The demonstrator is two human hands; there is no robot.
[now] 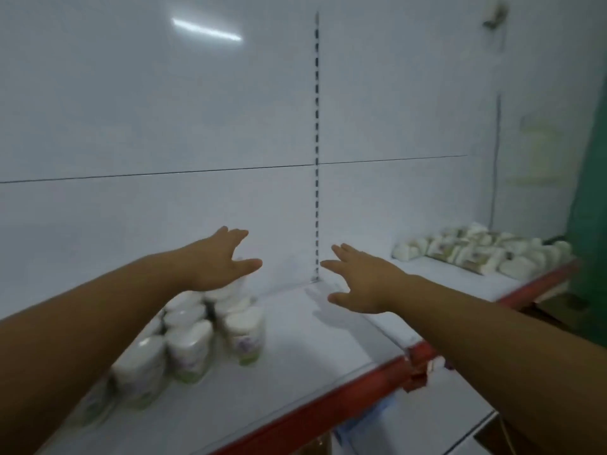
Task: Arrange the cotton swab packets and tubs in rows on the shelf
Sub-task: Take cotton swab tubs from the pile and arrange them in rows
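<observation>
Several white cotton swab tubs (190,349) with flowered labels stand in rows on the left of the white shelf (312,349). My left hand (220,261) hovers above the rearmost tubs, fingers spread, holding nothing. Stretched out over bare shelf to the right of the tubs, my right hand (358,279) has straight fingers and is empty too. A pile of cotton swab packets (476,249) lies far right on the adjoining shelf section, well beyond both hands. The whole view is blurred.
The shelf has a red front edge (328,412) and a white back panel with a slotted upright (317,152) between the two sections. A green cloth (591,192) hangs at the far right. Blurred items sit below the shelf.
</observation>
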